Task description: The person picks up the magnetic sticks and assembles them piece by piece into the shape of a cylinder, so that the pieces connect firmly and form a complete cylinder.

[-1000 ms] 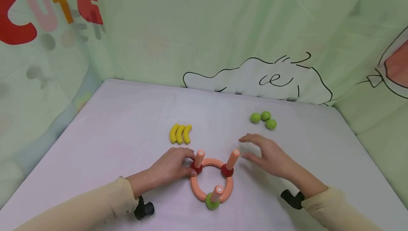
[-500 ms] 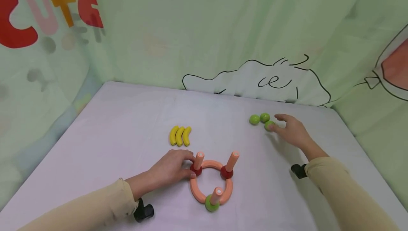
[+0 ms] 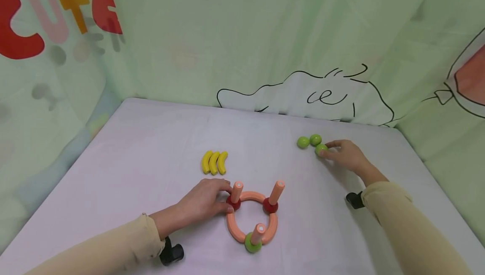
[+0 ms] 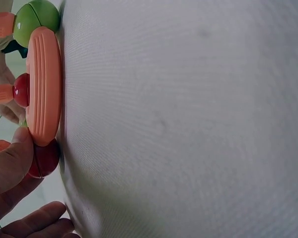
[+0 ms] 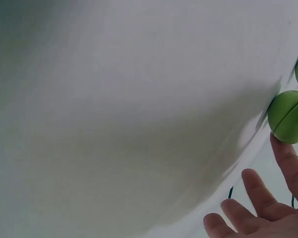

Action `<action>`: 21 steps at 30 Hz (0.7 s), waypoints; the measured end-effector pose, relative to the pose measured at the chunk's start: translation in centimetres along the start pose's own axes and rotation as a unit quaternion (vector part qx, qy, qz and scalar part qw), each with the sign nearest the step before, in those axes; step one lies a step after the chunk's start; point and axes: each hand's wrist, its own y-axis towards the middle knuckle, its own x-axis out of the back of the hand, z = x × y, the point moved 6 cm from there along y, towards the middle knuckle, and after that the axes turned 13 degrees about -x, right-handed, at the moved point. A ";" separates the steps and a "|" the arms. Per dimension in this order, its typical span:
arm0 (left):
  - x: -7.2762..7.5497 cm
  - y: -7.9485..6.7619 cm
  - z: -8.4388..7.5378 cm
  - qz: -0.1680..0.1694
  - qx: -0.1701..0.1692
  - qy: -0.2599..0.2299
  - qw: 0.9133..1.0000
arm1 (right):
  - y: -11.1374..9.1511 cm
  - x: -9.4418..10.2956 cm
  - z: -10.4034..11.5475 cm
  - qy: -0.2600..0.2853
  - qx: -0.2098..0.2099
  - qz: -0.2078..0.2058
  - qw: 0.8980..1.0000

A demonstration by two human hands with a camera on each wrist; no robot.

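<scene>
On the white table lies a ring of orange curved pieces (image 3: 235, 229), joined by two red balls and a green ball (image 3: 251, 246). An orange peg (image 3: 277, 191) rises from each joint. My left hand (image 3: 204, 198) pinches the left red ball (image 4: 47, 158) of the ring; the left wrist view shows thumb and a finger on either side of it. Farther right, my right hand (image 3: 348, 156) pinches a loose green ball (image 3: 321, 149) between thumb and index finger. In the right wrist view that green ball (image 5: 285, 116) sits at the table surface, other fingers spread apart.
Two more loose green balls (image 3: 303, 142) lie just left of the pinched one. Three yellow toy bananas (image 3: 214, 163) lie side by side behind the left hand. A printed green curtain (image 3: 242, 35) stands along the table's back edge.
My right hand has moved from beside the ring, back and right to the green balls, and its fingers have closed round the nearest one. My left hand stays at the red ball.
</scene>
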 end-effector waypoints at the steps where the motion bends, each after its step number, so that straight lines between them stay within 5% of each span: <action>1: 0.0 0.0 0.0 0.000 0.000 0.000 1.000 | 0.0 0.0 0.0 -0.003 0.007 -0.005 1.000; 12: 0.0 0.0 0.0 0.000 -0.001 -0.002 1.000 | -1.4 -0.3 0.6 -0.016 0.076 -0.068 0.995; 21: 0.0 0.0 0.0 0.000 -0.001 0.000 1.000 | -2.6 -1.0 1.3 0.010 0.098 -0.051 0.994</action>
